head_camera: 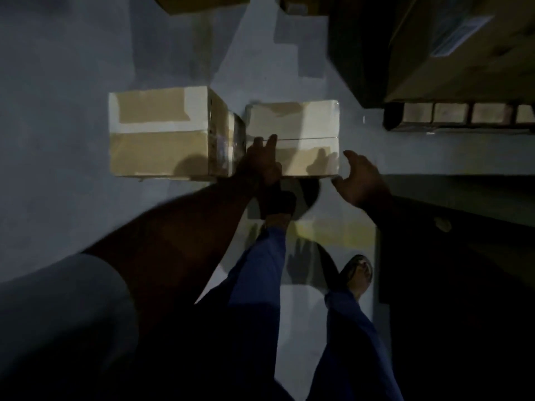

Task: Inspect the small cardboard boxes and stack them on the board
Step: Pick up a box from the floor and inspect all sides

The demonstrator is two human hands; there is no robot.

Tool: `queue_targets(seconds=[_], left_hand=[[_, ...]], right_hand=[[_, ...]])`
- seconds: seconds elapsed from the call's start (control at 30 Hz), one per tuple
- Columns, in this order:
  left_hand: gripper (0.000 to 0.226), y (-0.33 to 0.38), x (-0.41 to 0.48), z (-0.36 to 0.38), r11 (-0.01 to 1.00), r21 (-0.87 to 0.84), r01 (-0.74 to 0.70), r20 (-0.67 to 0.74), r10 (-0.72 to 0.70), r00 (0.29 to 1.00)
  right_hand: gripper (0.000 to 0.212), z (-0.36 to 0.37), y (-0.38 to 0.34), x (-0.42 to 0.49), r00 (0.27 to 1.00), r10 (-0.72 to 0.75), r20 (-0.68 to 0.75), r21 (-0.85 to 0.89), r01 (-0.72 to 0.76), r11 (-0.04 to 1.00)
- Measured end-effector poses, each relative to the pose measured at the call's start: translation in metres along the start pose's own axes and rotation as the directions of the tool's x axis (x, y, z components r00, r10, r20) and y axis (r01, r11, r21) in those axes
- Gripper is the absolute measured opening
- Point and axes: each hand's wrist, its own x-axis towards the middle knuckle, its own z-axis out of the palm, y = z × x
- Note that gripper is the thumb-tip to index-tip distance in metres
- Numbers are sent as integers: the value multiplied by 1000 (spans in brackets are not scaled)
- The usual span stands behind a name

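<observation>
Evidently, two small cardboard boxes are set side by side on the grey floor [72,82] at the middle of the frame, the left box [156,134] and the right box [307,125] nearly touching. The left hand [260,160] is laid on the right box at its near left corner, with fingers fairly straight over the top edge and nothing pinched. The right hand [362,180] is held spread, thumb raised, just beside the near right corner; whether contact is made cannot be told.

The right box is judged stiff and square, sealed with pale tape, and probably light enough for two hands. The tape may be slick, so a hold on the two opposite side faces, low down or under the bottom edges, is advised.

Much is lost to dimness and blur. The contents and true weight are hidden, and the facing sides of the two boxes are barely seen. The board cannot be identified with certainty; a pale sheet [341,233] at lower centre may be it. Large cartons [463,53] at upper right are cut off by the frame, and a row of smaller boxes [451,113] beneath them is half in shadow.
</observation>
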Motion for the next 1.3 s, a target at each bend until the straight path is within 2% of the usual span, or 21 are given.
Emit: queue_targets(seconds=[0.13,0.3,0.43,0.6,0.8,0.97,1.07,1.17,1.23,1.3], left_hand=[[82,-43,65,8,997,17,76,2,-76,997],[84,-80,116,26,987,-98,128,33,-126,992],[89,-93,140,42,956,-207,207,46,-202,978],[97,-100,160,63,890,-345,297,86,-286,954],[99,-101,178,62,852,-411,323,129,-296,946],[123,-91,174,61,778,-515,360,139,-339,930],[119,-70,165,54,752,-554,358,90,-373,923],[105,-48,152,37,805,-485,341,11,-384,923],[104,-40,141,21,847,-423,321,-32,-368,929],[104,-34,126,7,878,-373,299,-58,-344,937]], right_hand=[[69,23,-2,66,988,156,-5,152,-153,976],[65,48,1,127,968,249,-14,173,-243,955],[70,59,-1,163,960,270,-79,163,-255,953],[72,62,-3,194,949,302,-91,198,-280,939],[64,68,1,215,942,314,-116,336,-260,905],[72,70,6,225,944,323,-60,436,-266,860],[77,65,4,217,942,328,-77,435,-264,861],[85,54,-1,194,933,338,-126,426,-256,867],[95,46,-4,178,929,344,-138,426,-258,867],[95,39,-8,157,929,339,-145,416,-254,873]])
